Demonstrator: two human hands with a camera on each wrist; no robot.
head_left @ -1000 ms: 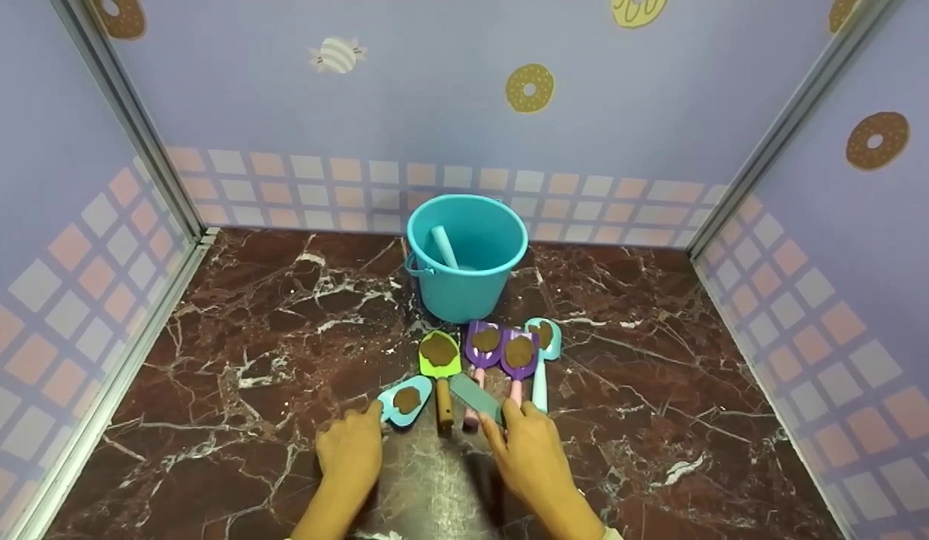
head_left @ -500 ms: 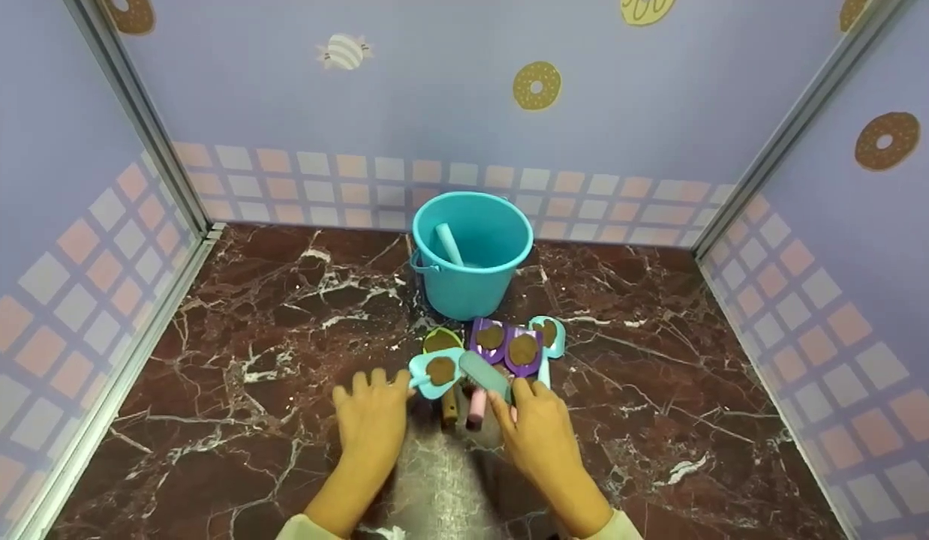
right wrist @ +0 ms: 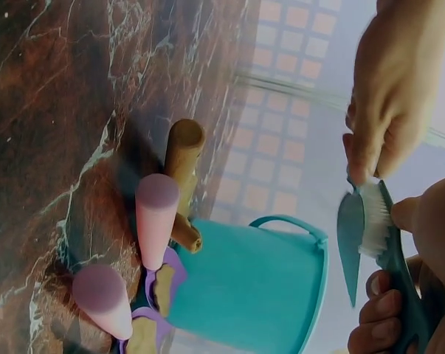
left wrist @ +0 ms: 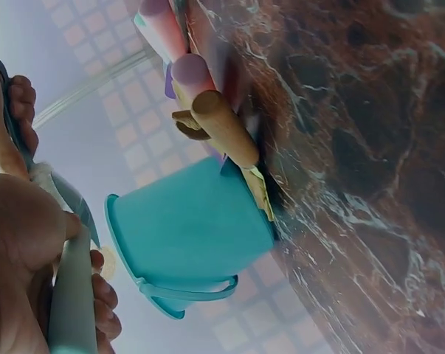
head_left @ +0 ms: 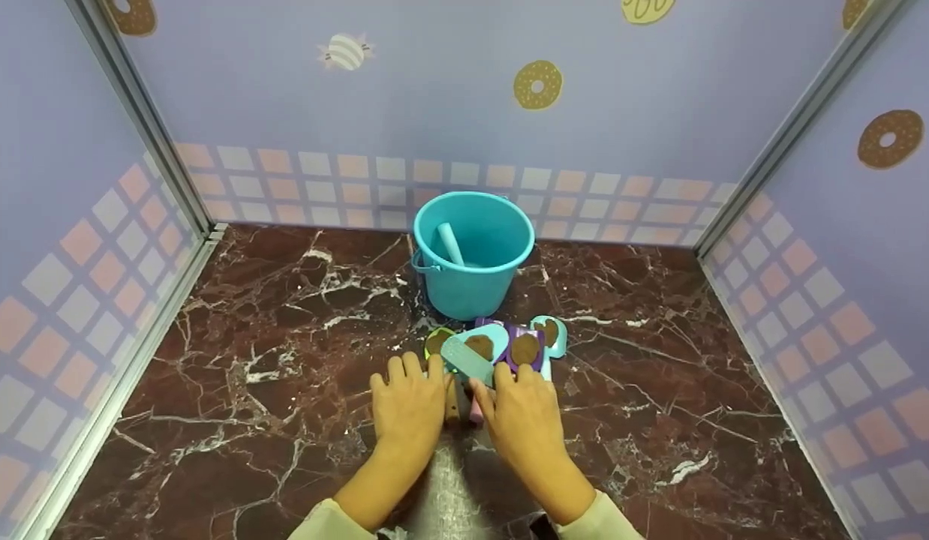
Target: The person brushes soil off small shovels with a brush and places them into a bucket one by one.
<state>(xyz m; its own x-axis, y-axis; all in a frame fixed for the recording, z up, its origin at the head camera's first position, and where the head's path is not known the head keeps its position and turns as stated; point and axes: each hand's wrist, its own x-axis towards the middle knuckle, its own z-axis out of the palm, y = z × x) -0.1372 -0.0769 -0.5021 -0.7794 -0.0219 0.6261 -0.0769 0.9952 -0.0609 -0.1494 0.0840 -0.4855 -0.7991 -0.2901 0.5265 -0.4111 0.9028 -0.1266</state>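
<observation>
My left hand (head_left: pixel 410 405) grips the pale blue handle (left wrist: pixel 73 295) of a toy shovel (head_left: pixel 497 335), its scoop raised over the other shovels. A brown patch lies on the scoop, partly hidden by a brush. That brush (head_left: pixel 464 360) has a grey-green back and pale bristles (right wrist: pixel 375 217); my right hand (head_left: pixel 526 420) holds its handle. In the right wrist view the bristles face the scoop closely; I cannot tell whether they touch. Beneath lie a green shovel (head_left: pixel 434 341) with a brown handle and two purple shovels (head_left: pixel 526 352) with pink handles, partly covered.
A turquoise bucket (head_left: pixel 468 289) stands behind the shovels, with a light blue handle (head_left: pixel 450 244) sticking up inside. Another light blue shovel (head_left: pixel 558 341) lies at the right of the row. Patterned walls enclose the dark marbled surface (head_left: pixel 284 375) at the back and sides.
My left hand has lifted the light blue shovel from the surface and carried it rightward to the brush. The brush has shifted slightly left and now overlaps the scoop.
</observation>
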